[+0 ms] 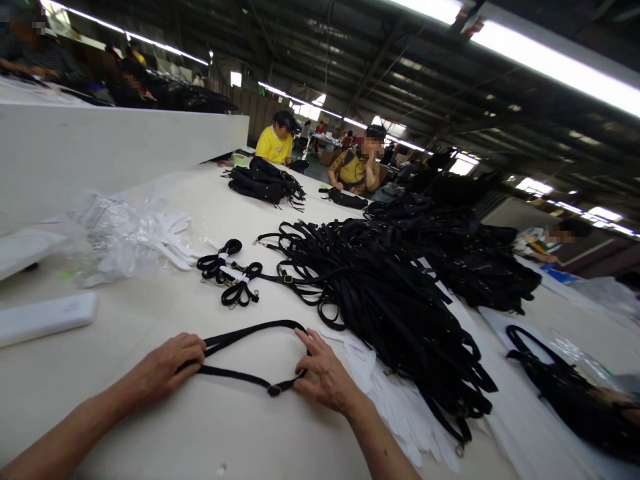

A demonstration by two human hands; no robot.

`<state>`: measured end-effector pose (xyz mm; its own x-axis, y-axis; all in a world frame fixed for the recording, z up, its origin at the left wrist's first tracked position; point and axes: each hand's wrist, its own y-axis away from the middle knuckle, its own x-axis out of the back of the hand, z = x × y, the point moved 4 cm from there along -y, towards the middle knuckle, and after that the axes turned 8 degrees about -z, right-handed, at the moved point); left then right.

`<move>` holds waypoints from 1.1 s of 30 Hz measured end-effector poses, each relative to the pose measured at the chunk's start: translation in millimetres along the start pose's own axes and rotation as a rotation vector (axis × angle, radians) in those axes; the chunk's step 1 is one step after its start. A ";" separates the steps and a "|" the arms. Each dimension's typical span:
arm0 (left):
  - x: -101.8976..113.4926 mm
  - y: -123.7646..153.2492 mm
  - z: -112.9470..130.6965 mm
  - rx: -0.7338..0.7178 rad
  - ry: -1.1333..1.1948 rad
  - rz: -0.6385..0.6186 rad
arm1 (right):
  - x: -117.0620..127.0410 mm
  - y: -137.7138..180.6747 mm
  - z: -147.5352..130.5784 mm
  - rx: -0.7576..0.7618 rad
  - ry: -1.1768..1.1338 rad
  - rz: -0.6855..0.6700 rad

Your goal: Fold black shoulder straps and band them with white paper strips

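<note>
The left hand (167,367) squeezes the thin black cloth strap (250,328); the right hand (325,375) presses it, fingers loose. It looks light and floppy; hold its ends.

Thin black strap (250,329) lies flat on the pale table (225,427) — looped double, seemingly with a buckle (273,389).

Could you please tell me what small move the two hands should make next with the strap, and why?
Probably bring the right hand toward the left hand, doubling the black strap: it lies as one long open loop between them, while the bundled straps beyond are folded short and banded white.
</note>
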<state>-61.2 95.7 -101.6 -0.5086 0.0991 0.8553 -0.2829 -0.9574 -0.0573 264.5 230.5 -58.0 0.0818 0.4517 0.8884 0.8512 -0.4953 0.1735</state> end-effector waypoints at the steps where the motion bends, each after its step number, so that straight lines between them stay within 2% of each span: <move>1: 0.3 2.1 2.5 -0.004 0.006 0.007 | 3.6 -3.7 1.0 -0.001 -0.021 -0.011; 4: 3.9 4.3 10.4 -0.017 0.003 0.031 | 11.7 -17.0 5.2 0.008 -0.077 -0.058; 8: 2.8 7.8 11.0 0.037 -0.026 0.105 | 13.0 -29.1 13.1 -0.001 -0.056 -0.085; 12: -3.4 15.6 3.7 0.096 -0.025 0.230 | 5.1 -31.4 21.3 -0.114 -0.024 0.005; 14: -4.8 17.2 2.3 0.111 -0.027 0.217 | -1.9 -30.4 21.5 -0.150 0.013 0.061; 18: -2.6 17.8 1.8 0.132 -0.034 0.143 | -17.6 -20.1 13.2 -0.092 0.083 0.174; 21: -2.1 21.5 -1.5 0.138 -0.070 0.160 | -25.7 -1.9 7.2 -0.058 0.066 0.264; 24: -6.3 24.0 0.5 0.129 -0.185 0.198 | -31.8 15.5 0.7 -0.035 0.054 0.253; 26: -12.6 20.5 10.6 0.121 -0.295 0.213 | -33.9 22.3 -4.4 -0.015 0.029 0.223; 29: -29.9 5.8 40.8 0.045 -0.424 0.195 | -33.2 25.2 -11.2 0.005 -0.038 0.196; 33: -55.9 -19.0 80.7 -0.080 -0.400 0.147 | -28.9 23.2 -16.0 0.026 -0.047 0.112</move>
<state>38.2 86.5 -106.7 -0.1979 -0.1647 0.9663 -0.3008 -0.9280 -0.2197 273.5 194.1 -72.9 0.2010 0.4290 0.8807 0.8482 -0.5259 0.0626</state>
